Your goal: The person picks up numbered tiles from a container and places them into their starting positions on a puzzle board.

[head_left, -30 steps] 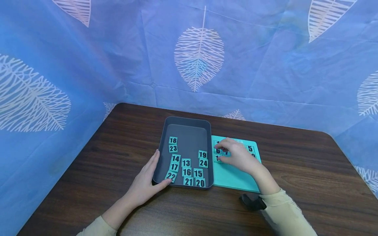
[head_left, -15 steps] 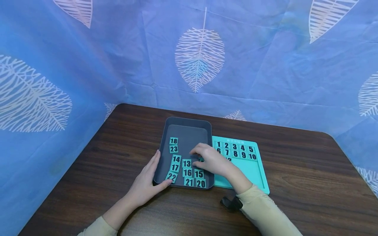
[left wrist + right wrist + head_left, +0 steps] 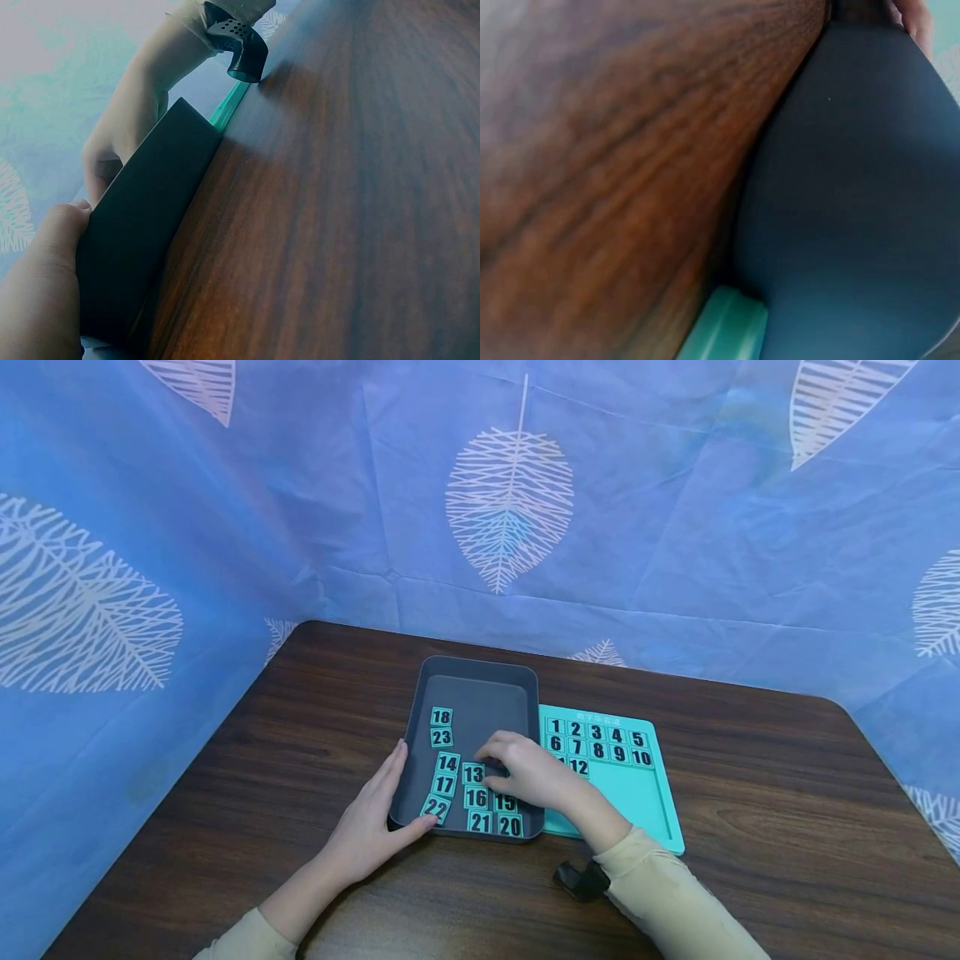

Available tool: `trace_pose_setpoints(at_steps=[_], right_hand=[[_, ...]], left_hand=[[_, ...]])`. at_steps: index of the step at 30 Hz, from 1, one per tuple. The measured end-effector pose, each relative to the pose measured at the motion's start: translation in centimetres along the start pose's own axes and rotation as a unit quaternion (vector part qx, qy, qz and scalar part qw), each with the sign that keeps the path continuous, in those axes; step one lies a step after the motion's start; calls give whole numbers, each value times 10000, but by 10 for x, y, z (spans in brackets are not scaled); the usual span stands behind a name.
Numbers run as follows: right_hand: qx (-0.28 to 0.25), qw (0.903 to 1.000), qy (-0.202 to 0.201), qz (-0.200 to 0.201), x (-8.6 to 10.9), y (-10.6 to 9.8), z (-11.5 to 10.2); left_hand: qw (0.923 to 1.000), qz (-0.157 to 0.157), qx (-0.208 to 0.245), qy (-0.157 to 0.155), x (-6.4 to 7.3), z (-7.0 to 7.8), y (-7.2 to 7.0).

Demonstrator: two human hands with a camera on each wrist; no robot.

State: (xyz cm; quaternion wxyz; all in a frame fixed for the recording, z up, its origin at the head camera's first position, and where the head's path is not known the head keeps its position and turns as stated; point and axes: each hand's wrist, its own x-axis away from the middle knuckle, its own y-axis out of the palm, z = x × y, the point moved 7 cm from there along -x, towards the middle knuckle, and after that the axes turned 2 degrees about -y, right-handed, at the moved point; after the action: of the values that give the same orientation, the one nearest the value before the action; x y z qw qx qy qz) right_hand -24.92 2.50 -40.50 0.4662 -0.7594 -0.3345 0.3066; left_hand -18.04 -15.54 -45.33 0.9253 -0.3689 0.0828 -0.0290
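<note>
A dark grey tray point(image 3: 480, 693) holds loose turquoise number tiles. My left hand point(image 3: 367, 827) rests at its near left corner, fingers straight along the side; the thumb point(image 3: 58, 232) lies on the rim in the left wrist view. Inside the tray, my right hand point(image 3: 525, 768) has bent fingers at the right edge of the 13 tile point(image 3: 473, 773), thumb below and index finger above; I cannot tell whether they pinch it. This hand covers the tiles beneath and part of the 15 tile point(image 3: 506, 804). A turquoise number board point(image 3: 630, 802) lies beside the tray, its upper rows filled.
Tiles 18 point(image 3: 442, 717) and 23 point(image 3: 442, 737) sit at the tray's left, with several more toward its near end. A black wrist mount point(image 3: 581, 881) hangs beneath the right sleeve over the brown wooden table point(image 3: 765, 810). Behind stands a blue leaf-patterned cloth point(image 3: 675, 527).
My right hand has left the board and moved left into the tray, then slightly farther toward the 13 tile. The board's 12 tile is uncovered. The left hand has stayed put.
</note>
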Motion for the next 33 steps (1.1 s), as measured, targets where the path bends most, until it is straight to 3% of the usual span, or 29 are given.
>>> trace_pose_setpoints(at_steps=[19, 33], right_hand=[[365, 9986, 208, -328, -2, 4, -2], [317, 9972, 411, -540, -3, 6, -2]], left_hand=[[10000, 34, 40, 72, 0, -1, 1], [9997, 80, 63, 201, 1, 0, 0]])
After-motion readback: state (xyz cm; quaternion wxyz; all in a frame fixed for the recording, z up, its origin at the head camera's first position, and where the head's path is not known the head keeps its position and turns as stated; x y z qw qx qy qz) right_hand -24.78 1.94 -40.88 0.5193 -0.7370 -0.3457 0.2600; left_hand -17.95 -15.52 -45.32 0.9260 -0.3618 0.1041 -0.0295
